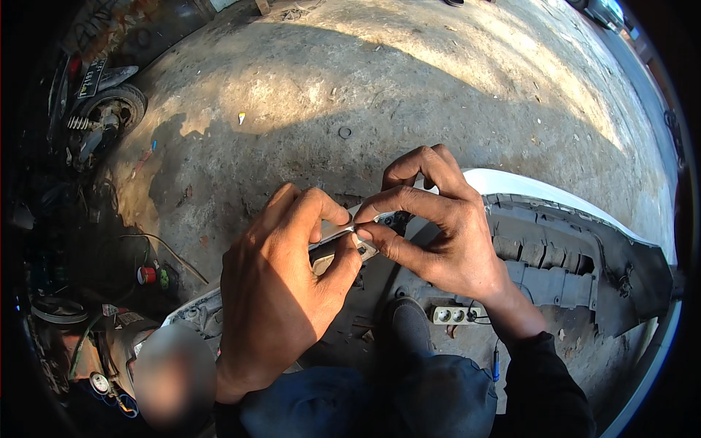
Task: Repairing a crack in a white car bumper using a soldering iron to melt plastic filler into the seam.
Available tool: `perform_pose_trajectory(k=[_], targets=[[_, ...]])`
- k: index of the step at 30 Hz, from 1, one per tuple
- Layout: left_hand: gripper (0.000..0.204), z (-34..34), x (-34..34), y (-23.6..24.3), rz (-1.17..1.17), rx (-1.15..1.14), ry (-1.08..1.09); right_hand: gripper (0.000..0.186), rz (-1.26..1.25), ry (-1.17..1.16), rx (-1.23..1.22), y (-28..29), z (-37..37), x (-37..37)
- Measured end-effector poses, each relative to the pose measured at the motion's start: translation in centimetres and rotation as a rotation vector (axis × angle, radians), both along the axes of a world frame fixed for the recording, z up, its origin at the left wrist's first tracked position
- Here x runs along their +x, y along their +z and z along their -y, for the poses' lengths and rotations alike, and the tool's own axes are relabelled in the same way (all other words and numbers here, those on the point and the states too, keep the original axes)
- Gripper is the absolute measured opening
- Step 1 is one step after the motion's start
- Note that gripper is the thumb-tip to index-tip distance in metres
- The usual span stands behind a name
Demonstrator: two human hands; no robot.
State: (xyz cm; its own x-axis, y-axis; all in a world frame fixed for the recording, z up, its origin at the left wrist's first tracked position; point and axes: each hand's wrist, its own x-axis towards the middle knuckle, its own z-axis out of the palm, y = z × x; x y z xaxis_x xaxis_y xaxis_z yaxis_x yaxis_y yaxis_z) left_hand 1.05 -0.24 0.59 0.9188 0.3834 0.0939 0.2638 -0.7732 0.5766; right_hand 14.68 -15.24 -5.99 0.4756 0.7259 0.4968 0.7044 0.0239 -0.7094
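My left hand [281, 281] and my right hand [445, 226] meet in the middle of the head view, thumbs and forefingers pinched together. Between the fingertips is a small, thin, pale piece, too small and covered to name. Just below and behind the fingers lies a large car bumper [544, 186], white outside, its dark ribbed inner side [537, 255] turned up. It stretches from the lower left to the far right, partly hidden by my hands. The other fingers of my right hand are curled and raised off the bumper.
A pale power strip [454, 315] with a plug in it lies by my shoe [409, 328]. To its right hangs a blue-handled corded tool [496, 366]. A motorbike wheel [117, 109], a red can [147, 275] and a machine with a gauge [100, 382] stand at left. Rough concrete [292, 102] stretches ahead.
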Motion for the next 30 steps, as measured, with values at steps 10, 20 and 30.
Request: perform_pose_trajectory(k=[10, 20, 30], targets=[[0.023, -0.3, -0.2, 0.1, -0.015, 0.025, -0.068, 0.025, -0.004, -0.018, -0.032, -0.1, 0.0, -0.4], [0.020, 0.4, 0.2, -0.1, 0.008, 0.017, -0.002, 0.028, -0.032, -0.039, -0.041, 0.1, 0.1, -0.3], [0.019, -0.2, 0.1, 0.5, -0.040, -0.066, 0.025, 0.021, -0.456, -0.383, 0.291, -2.5, 4.7, -0.6]])
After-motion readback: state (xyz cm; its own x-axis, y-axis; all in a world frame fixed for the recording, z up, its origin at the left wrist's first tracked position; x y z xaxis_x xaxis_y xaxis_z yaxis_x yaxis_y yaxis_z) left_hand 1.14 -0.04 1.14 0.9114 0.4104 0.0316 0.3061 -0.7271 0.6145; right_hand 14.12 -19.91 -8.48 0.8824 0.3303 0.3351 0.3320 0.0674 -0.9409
